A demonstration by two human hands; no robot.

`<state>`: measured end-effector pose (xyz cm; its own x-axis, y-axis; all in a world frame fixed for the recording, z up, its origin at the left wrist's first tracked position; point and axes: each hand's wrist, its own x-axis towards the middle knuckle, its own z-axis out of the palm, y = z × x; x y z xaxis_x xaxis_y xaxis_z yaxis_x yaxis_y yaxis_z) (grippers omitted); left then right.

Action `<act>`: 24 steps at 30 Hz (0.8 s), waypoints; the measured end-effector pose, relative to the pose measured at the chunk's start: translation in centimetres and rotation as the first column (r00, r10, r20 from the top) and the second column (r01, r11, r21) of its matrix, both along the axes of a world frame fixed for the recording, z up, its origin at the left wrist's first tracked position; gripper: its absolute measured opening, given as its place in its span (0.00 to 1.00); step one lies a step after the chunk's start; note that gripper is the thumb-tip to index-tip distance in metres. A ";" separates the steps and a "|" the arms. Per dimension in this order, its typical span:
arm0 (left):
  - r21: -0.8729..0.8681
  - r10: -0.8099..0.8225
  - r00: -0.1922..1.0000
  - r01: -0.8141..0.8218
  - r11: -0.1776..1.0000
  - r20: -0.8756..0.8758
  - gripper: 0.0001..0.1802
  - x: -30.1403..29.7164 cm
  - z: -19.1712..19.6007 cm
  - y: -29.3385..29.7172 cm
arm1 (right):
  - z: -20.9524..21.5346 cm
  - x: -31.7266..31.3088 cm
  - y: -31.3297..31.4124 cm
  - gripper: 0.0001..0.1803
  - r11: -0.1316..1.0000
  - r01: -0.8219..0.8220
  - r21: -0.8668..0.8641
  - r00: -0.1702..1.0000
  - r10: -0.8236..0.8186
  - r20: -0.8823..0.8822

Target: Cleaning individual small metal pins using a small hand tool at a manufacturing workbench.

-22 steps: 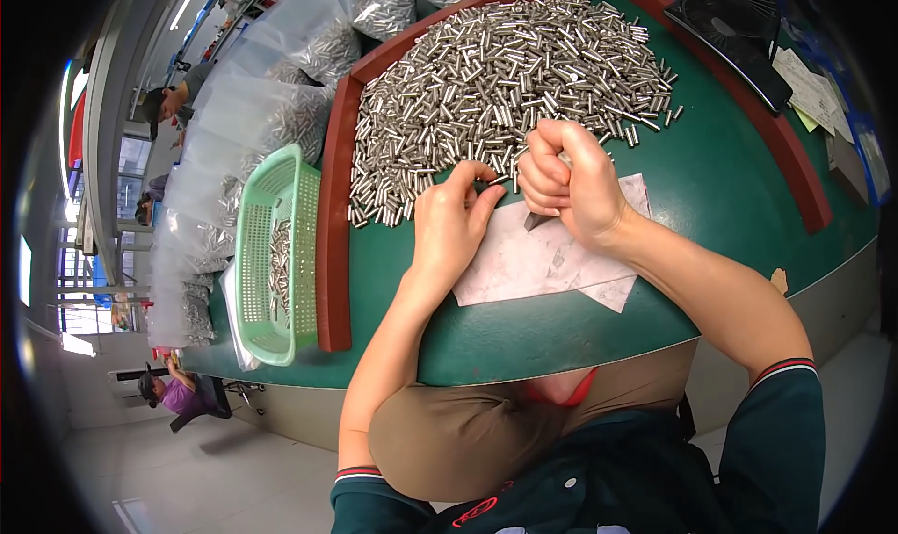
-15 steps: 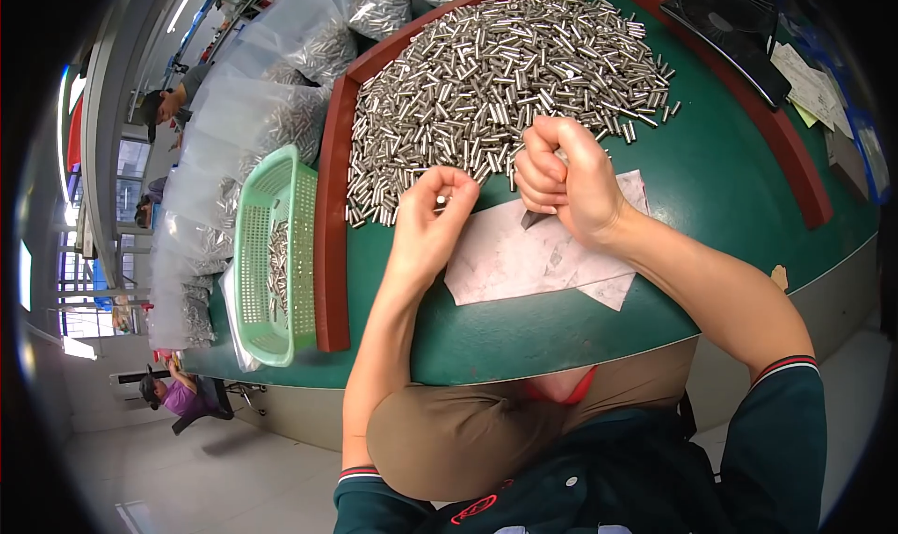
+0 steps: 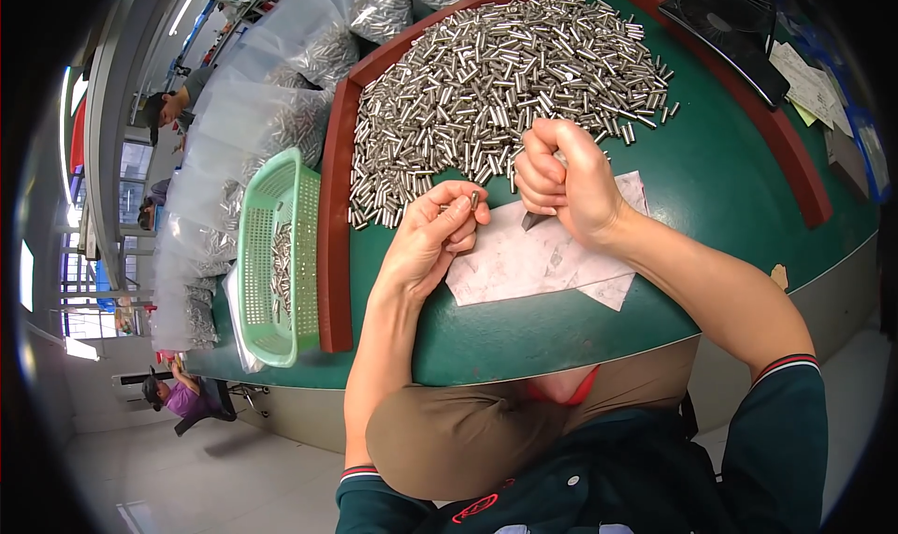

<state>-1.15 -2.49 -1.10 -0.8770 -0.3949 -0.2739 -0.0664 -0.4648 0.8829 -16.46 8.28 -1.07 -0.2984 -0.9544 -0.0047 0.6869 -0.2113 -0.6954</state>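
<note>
A big heap of short, shiny metal pins (image 3: 505,76) covers the far part of the green table. My left hand (image 3: 432,230) is closed just in front of the heap, pinching a single metal pin (image 3: 474,199) between thumb and fingertips. To its right, my right hand (image 3: 568,180) is curled into a fist. Out of the fist's underside sticks the dark, slanted end of a tool (image 3: 533,220); its remainder is hidden, so I cannot tell its kind. Beneath both hands lies a stained, pale pink cloth or paper sheet (image 3: 514,267).
Dark red wooden rails (image 3: 335,253) border the table. Left of them stands a green plastic basket (image 3: 253,295) with some pins inside. Clear bags of pins (image 3: 323,52) line the far left. A black fan (image 3: 730,6) and papers (image 3: 812,85) are at far right. Other people work at left.
My left hand has turned and shifted slightly nearer to me, and the pin at its fingertips now shows plainly. The right fist stays put.
</note>
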 end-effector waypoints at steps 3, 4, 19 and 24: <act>0.014 0.000 1.000 0.000 1.000 0.000 0.08 0.1 0.1 0.0 | -0.1 0.0 -0.1 0.20 1.000 -0.005 -0.003 1.000 0.005 -0.003; 0.019 0.002 1.000 -0.002 1.000 0.003 0.09 0.1 0.2 0.0 | -0.2 0.0 -0.1 0.20 1.000 -0.008 -0.004 1.000 0.008 -0.002; -0.911 0.045 0.939 0.318 0.262 0.340 0.07 -0.6 1.3 3.4 | 0.1 0.5 0.4 0.21 0.999 0.030 -0.037 0.999 -0.031 -0.010; -0.940 0.086 0.944 0.301 0.160 0.317 0.08 -0.4 0.7 3.3 | 0.0 1.2 0.6 0.21 0.996 0.083 -0.046 0.996 -0.081 0.034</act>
